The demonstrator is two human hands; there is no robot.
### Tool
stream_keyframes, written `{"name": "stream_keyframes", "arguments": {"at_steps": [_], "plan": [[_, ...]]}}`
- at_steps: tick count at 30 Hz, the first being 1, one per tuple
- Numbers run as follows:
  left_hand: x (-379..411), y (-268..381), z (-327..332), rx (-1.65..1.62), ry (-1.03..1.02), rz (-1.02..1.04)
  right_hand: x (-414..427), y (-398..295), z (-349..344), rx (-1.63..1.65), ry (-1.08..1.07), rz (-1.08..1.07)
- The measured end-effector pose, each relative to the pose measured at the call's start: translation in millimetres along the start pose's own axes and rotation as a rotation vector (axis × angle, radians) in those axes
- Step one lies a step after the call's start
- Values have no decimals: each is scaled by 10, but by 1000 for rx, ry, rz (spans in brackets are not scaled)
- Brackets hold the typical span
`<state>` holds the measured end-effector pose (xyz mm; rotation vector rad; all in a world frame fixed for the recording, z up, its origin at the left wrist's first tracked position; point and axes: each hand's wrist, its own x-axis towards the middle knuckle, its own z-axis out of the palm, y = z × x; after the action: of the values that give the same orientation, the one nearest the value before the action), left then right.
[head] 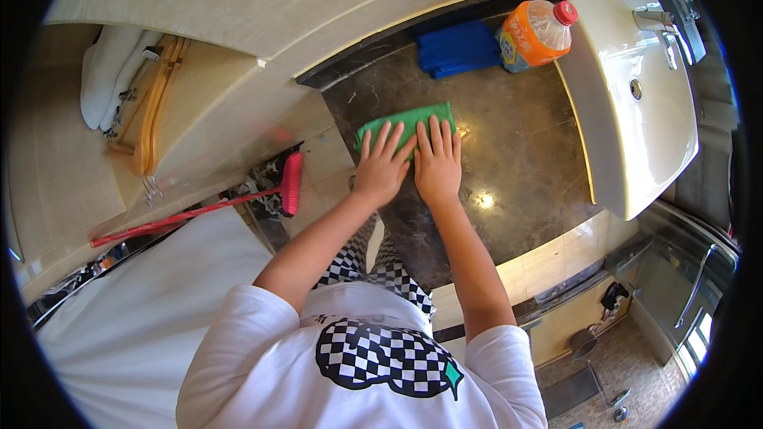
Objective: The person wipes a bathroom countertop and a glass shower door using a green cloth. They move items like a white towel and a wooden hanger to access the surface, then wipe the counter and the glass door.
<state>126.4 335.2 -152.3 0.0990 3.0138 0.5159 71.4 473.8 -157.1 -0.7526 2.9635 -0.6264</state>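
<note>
A folded green cloth (411,121) lies on a dark, marbled stone countertop (506,131). Both palms face down: my left hand (381,164) rests its fingers on the cloth's left half, and my right hand (438,158) rests on the right half. The fingers of each hand are straight and slightly apart, pressing rather than gripping. Between the two hands the thumbs come close together. Farther back on the counter lies a folded blue cloth (459,49). Touching or nearly touching it is a plastic bottle (532,36) with a red cap and an orange label bearing writing.
A white ceramic washbasin (626,125) with a chrome faucet (653,21) bounds the counter's right side. To the left are a red broom (290,185), a white-covered surface (161,286) and wooden hangers (158,107). A glass panel (673,262) stands at lower right.
</note>
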Motion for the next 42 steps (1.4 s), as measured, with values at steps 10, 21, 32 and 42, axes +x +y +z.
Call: {"name": "stream_keyframes", "arguments": {"at_steps": [10,21,32,42], "plan": [[44,-600,-120,-38,24,5,203,-409,186,-8,24,-29],[313,-975,-143,67,66,-13,754,-573,428,-58,99,-44],[-1058,15,157,-79,-202,406,-1544,-726,-32,-130,3,395],[-898,152,267,34,-264,665,-1928,-728,-61,-178,95,528]]}}
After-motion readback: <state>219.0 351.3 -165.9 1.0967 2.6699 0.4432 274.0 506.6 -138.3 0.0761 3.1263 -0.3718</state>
